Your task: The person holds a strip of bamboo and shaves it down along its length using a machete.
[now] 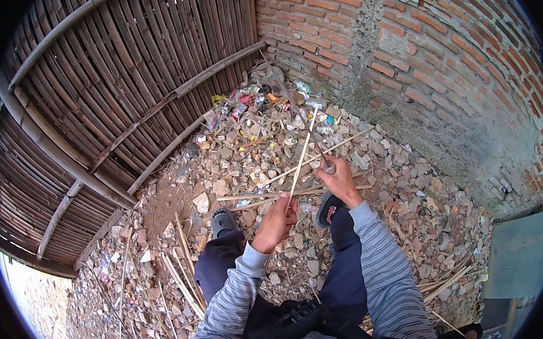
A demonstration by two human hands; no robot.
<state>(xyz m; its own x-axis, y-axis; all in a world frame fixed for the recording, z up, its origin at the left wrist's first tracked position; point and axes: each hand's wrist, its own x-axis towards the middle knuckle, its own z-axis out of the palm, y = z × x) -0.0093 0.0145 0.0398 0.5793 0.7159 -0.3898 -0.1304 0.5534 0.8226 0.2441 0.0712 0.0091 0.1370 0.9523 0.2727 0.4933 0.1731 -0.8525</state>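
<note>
My left hand (pixel 275 224) is closed around the lower end of a pale, thin bamboo strip (pixel 302 157), which points up and away from me. In my right hand (pixel 339 179) is the round handle of a knife (pixel 317 143). Its dark, narrow blade slants up and to the left, crossing the strip beyond my hands. Whether blade and strip touch there, I cannot tell. Below the hands, more bamboo strips (pixel 242 197) lie across the rubble between and ahead of my feet.
Broken stone and rubble (pixel 409 192) cover the ground, with litter (pixel 239 103) heaped in the far corner. Left stands a bamboo slat fence (pixel 134 60), right a brick wall (pixel 438 53). Loose strips (pixel 182 280) lie by my left leg, others (pixel 446 281) at right.
</note>
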